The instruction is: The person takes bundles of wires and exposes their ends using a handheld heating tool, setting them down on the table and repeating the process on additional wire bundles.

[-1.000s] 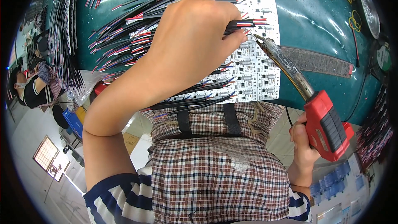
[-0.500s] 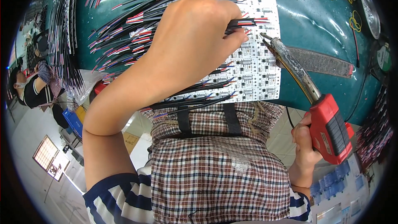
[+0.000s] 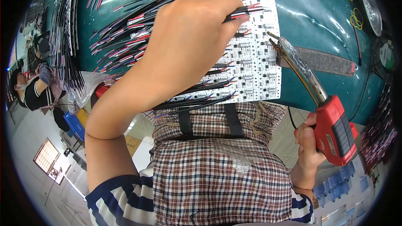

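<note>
Over a white sheet of circuit boards (image 3: 268, 77), my left hand (image 3: 199, 21) pinches a few black-sleeved wires (image 3: 240, 14). Their red, white and black stripped ends point right, above the sheet's right part. Many similar wires (image 3: 121, 54) fan out leftward from the boards beneath my forearm. My right hand (image 3: 310, 142) is wrapped round the red handle of a soldering gun (image 3: 335, 129). Its metal tip (image 3: 274, 37) hovers by the sheet's right edge, just below and right of the held wire ends. My left hand hides part of the boards.
A dark flat bar (image 3: 326, 62) lies right of the sheet on the green table (image 3: 305, 12). Beyond it are a round metal dish (image 3: 372, 10) and a solder reel (image 3: 386, 54). More wired boards (image 3: 65, 25) stand at left, near another person (image 3: 35, 86).
My left hand has moved slightly up and left with the wires. The board sheet has shifted a little left. The soldering gun has barely moved.
</note>
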The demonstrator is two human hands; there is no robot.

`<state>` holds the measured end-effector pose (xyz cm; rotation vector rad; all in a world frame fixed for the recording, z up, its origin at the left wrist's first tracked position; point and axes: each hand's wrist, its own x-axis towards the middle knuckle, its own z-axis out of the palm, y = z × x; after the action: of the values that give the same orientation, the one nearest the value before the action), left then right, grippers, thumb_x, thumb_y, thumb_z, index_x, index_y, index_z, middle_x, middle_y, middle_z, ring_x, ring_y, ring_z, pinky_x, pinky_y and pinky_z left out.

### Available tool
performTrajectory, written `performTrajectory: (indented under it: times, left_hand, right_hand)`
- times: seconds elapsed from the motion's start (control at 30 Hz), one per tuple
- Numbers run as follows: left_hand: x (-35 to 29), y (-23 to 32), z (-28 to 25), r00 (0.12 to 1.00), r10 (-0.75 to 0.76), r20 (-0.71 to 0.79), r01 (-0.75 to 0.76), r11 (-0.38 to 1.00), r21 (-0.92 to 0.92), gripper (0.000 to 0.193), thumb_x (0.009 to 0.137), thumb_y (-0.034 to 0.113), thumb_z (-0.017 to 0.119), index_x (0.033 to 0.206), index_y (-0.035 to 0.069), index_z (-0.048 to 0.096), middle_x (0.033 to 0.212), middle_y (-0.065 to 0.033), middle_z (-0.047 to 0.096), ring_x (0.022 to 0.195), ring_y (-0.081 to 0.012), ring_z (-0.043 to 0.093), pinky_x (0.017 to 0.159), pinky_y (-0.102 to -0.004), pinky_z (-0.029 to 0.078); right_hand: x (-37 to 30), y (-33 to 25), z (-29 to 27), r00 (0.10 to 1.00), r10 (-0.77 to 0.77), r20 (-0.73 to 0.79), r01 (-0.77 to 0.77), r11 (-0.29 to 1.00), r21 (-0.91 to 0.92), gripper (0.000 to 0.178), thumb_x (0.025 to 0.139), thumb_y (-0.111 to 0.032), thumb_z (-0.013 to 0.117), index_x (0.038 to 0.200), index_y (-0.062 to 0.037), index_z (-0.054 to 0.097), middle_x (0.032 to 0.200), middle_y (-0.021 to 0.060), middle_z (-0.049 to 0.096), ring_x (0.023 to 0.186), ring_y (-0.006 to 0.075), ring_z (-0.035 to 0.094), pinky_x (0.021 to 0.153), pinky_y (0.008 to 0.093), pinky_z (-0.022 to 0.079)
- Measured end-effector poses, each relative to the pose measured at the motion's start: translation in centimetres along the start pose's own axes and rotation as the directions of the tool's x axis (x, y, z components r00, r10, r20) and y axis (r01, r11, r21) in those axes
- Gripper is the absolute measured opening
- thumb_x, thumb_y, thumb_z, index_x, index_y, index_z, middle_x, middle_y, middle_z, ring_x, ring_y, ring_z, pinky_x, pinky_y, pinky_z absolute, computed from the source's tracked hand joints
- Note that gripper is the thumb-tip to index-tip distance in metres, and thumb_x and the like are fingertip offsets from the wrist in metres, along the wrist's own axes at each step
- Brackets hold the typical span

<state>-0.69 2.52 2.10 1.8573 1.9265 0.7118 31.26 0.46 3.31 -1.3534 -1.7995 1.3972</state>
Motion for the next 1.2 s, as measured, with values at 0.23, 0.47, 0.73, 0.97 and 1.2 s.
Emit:
performTrajectory:
  times: [0.23,0.47,0.73,0.97,1.2]
  left_hand:
    - [-0.8,1.4,-1.4,0.986,0.099,-0.133,-0.098,0.995,0.019,0.013,0.089,0.005,0.071,0.102,0.002,0.070,0.082,-0.0081,0.067,0.068,-0.0124,0.060,0.061,-0.0257,0.045]
    - [-2.4,1.3,0.9,0.960,-0.209,0.187,0.240,0.957,-0.165,0.015,0.079,0.001,0.074,0.090,0.003,0.064,0.075,-0.0054,0.071,0.063,-0.0058,0.060,0.056,-0.0224,0.043]
    - [-2.2,1.7,0.7,0.965,-0.193,0.177,0.200,0.980,-0.022,0.013,0.082,0.003,0.071,0.093,0.005,0.064,0.070,-0.0051,0.070,0.061,-0.0157,0.067,0.058,-0.0256,0.046]
    - [-1.9,1.2,1.1,0.968,-0.193,0.160,0.206,0.976,-0.072,0.014,0.085,0.009,0.073,0.092,0.004,0.061,0.071,-0.0064,0.071,0.060,-0.0161,0.068,0.055,-0.0268,0.044]
    - [-2.0,1.0,1.5,0.975,-0.165,0.148,0.182,0.977,-0.109,0.016,0.085,0.009,0.073,0.092,0.004,0.060,0.073,-0.0076,0.072,0.061,-0.0169,0.069,0.056,-0.0266,0.046]
  right_hand:
    - [-0.5,-0.1,0.1,0.998,0.041,-0.051,-0.038,0.998,0.059,0.022,0.093,-0.012,0.065,0.103,0.0038,0.054,0.060,-0.0003,0.046,0.044,0.0052,0.038,0.045,0.0223,0.032]
    - [-1.1,0.2,-0.2,0.999,0.052,0.003,-0.052,0.999,0.002,0.029,0.091,-0.014,0.068,0.111,0.0043,0.058,0.061,-0.0007,0.048,0.046,0.0063,0.039,0.046,0.0225,0.033]
    - [-0.4,-0.2,0.6,0.999,0.037,0.006,-0.037,0.998,-0.048,0.028,0.090,-0.014,0.069,0.110,0.0041,0.060,0.061,-0.0001,0.049,0.047,0.0066,0.041,0.047,0.0225,0.033]
    - [-0.3,-0.2,0.5,0.995,0.102,-0.015,-0.102,0.995,0.006,0.027,0.088,-0.007,0.069,0.111,0.0029,0.060,0.071,0.0032,0.055,0.051,0.0075,0.047,0.048,0.0222,0.037]
    - [-0.2,0.2,0.5,0.999,0.039,0.034,-0.036,0.995,-0.089,0.026,0.086,0.000,0.066,0.112,0.0027,0.059,0.085,0.0074,0.059,0.054,0.0088,0.051,0.048,0.0227,0.041]
